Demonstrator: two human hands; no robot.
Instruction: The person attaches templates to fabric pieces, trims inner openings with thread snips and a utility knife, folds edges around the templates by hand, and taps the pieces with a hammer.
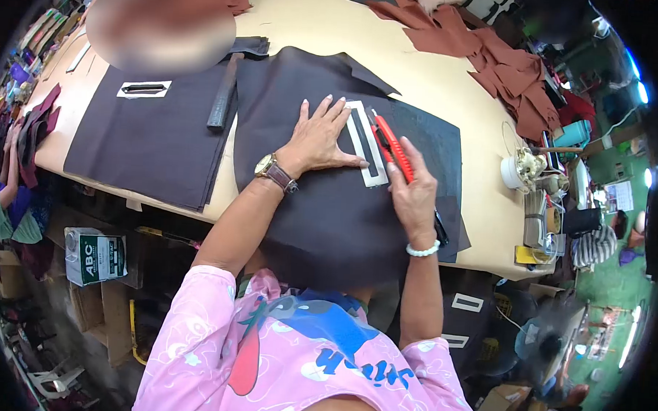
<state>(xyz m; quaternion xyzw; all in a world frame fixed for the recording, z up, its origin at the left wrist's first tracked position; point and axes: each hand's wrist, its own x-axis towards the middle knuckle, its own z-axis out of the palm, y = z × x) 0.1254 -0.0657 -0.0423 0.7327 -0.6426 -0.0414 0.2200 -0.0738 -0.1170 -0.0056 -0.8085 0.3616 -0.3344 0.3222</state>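
My left hand lies flat with fingers spread on a large dark brown leather-like sheet. Its fingertips and thumb touch a white rectangular frame with a long slot, which rests on the sheet. In my right hand is a red utility knife, my fingers wrapped around it. The knife's tip points away from me, just right of the frame. Under the sheet's right side shows a dark board or mat.
Left lies a stack of dark sheets bearing another white slotted frame. A dark bar-shaped tool rests at its edge. Brown pieces lie at the far right, near another person's hand. A white cup stands right.
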